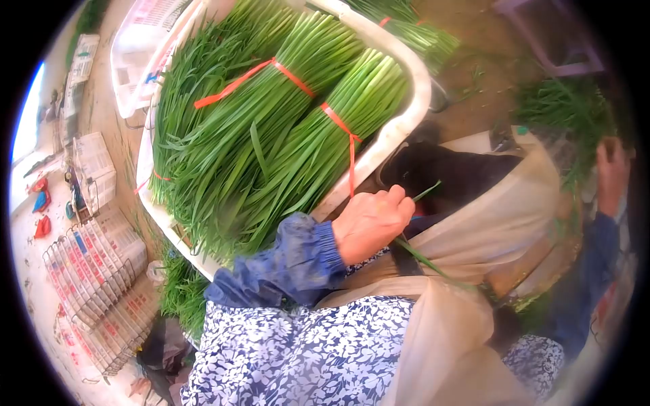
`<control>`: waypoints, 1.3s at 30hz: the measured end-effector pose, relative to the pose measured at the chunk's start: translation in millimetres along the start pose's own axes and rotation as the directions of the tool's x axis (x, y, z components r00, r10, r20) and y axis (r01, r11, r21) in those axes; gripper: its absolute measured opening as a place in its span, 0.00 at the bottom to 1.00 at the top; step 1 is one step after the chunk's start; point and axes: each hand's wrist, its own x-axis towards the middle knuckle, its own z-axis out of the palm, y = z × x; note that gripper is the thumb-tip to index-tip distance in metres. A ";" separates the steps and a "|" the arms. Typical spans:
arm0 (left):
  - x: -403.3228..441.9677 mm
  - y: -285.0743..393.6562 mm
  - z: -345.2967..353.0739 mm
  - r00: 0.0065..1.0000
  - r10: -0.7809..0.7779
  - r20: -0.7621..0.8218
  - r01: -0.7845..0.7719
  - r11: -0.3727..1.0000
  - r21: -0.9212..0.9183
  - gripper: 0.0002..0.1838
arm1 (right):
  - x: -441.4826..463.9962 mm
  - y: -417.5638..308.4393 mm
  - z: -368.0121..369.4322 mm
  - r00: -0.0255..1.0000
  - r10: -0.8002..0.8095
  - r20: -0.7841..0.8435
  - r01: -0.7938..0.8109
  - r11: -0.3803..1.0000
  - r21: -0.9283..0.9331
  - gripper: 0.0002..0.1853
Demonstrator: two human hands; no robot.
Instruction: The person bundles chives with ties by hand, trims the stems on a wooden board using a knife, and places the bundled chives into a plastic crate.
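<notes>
place: produce packing area, likely shed or workshop
tub: white (421, 88), filled with red-tied green bundles (308, 64)
floor: brown (474, 37), leaf scraps strewn
right side: loose greens heap (558, 105)
left side: wire-framed stack (95, 267), red print

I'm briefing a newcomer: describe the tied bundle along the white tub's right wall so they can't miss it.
Find the big white tub of long greens. Along its right wall lies the bundle. Its red tie's tail hangs over the rim, whereas the neighbouring bundle's tie tail trails left across leaves.
</notes>
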 end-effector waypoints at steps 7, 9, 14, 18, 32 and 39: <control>48.3 -83.1 -79.8 0.984 -0.099 -0.146 0.122 0.979 0.164 0.13 | -41.5 -59.6 47.8 0.926 -0.287 0.245 0.263 0.957 0.125 0.20; 73.1 -125.3 -87.7 0.928 -0.282 -0.245 0.359 0.853 0.379 0.31 | -37.7 -68.0 60.8 0.920 -0.252 0.300 0.159 0.940 0.302 0.20; 88.6 -158.9 -92.8 0.979 -0.183 -0.089 0.203 0.845 0.495 0.20 | -39.0 -110.0 52.8 0.929 -0.288 0.231 0.198 0.917 0.346 0.16; 90.9 -162.3 -88.5 0.992 0.003 -0.129 0.078 0.787 0.612 0.10 | -46.1 -106.2 64.3 0.943 -0.247 0.225 0.157 0.922 0.355 0.15; 104.7 -154.7 -103.8 0.999 0.024 0.048 -0.053 0.549 0.834 0.02 | -57.7 -119.1 64.5 0.992 -0.051 0.119 -0.011 0.884 0.467 0.08; 112.1 -160.0 -144.1 0.999 0.038 0.027 -0.046 0.777 0.628 0.07 | -58.4 -113.8 67.2 0.989 0.031 0.145 -0.097 0.874 0.476 0.09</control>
